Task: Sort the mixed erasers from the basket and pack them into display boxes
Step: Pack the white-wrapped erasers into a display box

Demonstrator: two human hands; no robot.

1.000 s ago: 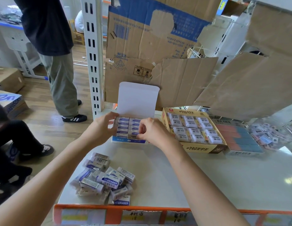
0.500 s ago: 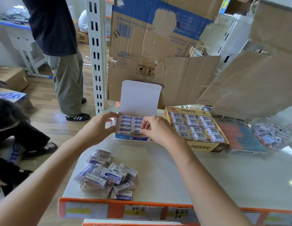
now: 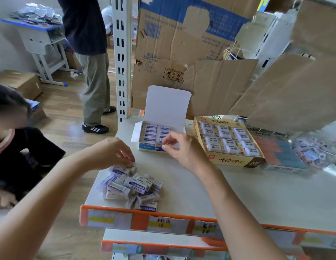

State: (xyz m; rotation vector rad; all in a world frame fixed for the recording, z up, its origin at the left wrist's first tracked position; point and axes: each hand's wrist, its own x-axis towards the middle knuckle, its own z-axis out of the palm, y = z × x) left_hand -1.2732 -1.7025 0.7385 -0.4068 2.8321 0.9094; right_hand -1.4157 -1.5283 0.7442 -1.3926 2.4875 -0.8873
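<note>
White-and-blue sleeved erasers lay in a loose pile (image 3: 133, 186) on the worktop (image 3: 238, 194), close to its left edge. The left hand (image 3: 111, 154) was curled down over the far end of that pile, fingertips seemingly pinching the top eraser (image 3: 130, 166). The right hand (image 3: 184, 149) hovered just at the front right corner of the blue-and-white display box (image 3: 152, 148), fingers loosely bent and nothing visible in them. That box stood with its lid (image 3: 168, 106) upright and its rows nearly full, a gap probably left at the front. Beside it sat a yellow box (image 3: 229, 160) already packed, and the basket (image 3: 313, 149) of mixed erasers was at the far right.

The risks from there looked modest but real. Lifting one eraser out of a jumbled heap so near the edge could nudge neighbours off onto the floor. The display box was light card; pressing a piece into a tight last slot without the right hand bracing it might slide it back or buckle a packed row. A sleeve turned the wrong way would spoil the matching labels.
</note>
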